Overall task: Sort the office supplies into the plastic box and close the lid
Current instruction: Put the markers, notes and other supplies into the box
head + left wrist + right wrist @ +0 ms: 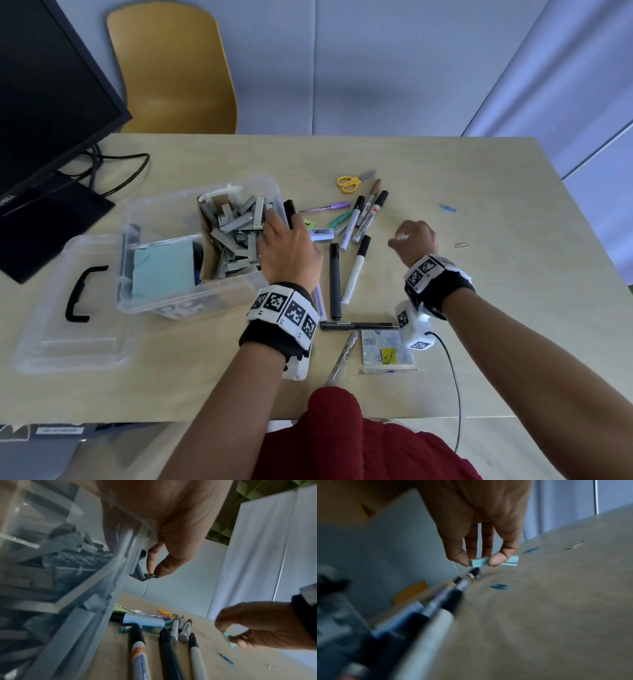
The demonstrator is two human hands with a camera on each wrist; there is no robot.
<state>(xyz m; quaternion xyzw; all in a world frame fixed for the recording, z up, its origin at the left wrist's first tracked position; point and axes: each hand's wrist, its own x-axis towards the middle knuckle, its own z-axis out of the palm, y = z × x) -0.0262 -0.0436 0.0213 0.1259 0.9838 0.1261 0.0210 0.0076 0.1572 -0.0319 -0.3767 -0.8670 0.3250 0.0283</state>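
The clear plastic box stands open at centre left and holds a carton of grey staple strips and a pale blue note pad. My left hand hovers over the box's right rim. In the left wrist view its thumb and forefinger pinch a small grey staple strip. My right hand hangs above the table right of the pens, and its thumb and fingers pinch a small light-blue block. The lid with its black handle lies flat to the left of the box.
Markers, a black pen, a purple pen, yellow scissors and a wrapped note pad lie between my hands. A blue clip and a clear clip lie at the right. A monitor stands at the far left.
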